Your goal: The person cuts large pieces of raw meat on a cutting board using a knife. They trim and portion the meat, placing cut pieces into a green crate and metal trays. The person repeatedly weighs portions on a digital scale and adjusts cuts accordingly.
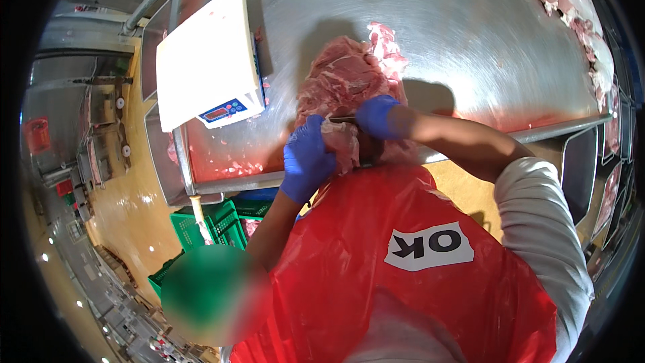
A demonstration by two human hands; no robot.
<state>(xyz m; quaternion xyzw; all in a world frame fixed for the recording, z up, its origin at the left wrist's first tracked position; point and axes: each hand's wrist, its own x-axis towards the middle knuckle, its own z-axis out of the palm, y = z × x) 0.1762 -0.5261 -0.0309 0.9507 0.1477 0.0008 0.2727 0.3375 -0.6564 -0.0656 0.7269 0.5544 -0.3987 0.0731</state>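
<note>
A large piece of raw meat (342,77) lies on the steel table in front of me, its near end reaching over the front edge toward my red apron. My left hand (308,159), in a blue glove, is closed on a flap of the meat (344,141) at its near left side. From the right, my blue-gloved right hand (377,116) is closed round a knife (342,119). Only a short stretch of blade shows between the hands, lying against the meat. My right fist hides the handle.
A scale (211,60) with a broad white plate stands on the table (463,40) at the left. More meat pieces (571,7) line the far right edge. Green crates (215,222) stand below the table at left, beside a person's blurred green-covered head (205,286).
</note>
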